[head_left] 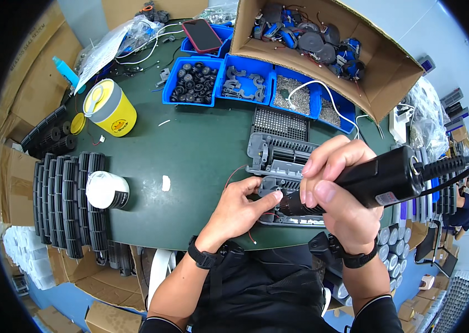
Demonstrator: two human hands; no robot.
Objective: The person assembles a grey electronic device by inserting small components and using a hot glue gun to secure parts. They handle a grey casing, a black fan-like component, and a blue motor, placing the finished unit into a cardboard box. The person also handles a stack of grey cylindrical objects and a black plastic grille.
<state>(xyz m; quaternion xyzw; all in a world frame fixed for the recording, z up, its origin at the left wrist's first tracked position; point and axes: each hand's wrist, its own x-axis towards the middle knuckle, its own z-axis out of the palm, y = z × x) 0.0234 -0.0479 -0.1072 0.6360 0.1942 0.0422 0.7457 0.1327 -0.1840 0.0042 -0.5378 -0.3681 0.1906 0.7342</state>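
Observation:
My right hand (345,188) is wrapped round a black electric screwdriver (381,176), which lies tilted with its cable leaving at the right. Its tip points down-left at a grey plastic housing (269,184) near the table's front edge. My left hand (233,210) grips the left end of this housing, thumb beside the screwdriver tip and forefinger at the upper corner. The tip itself and any screw under it cannot be made out. Just behind lies a second grey housing (258,149) with a ribbed black roller inside. A thin red wire (233,173) runs out at the left.
Blue bins (189,101) of black wheels, grey clips and screws line the back. Behind them stands a carton (387,83) of small motors. A yellow cup (120,114), a white jar (100,190) and stacked black rollers (69,202) stand left. A dark grille (280,123) lies behind the housings.

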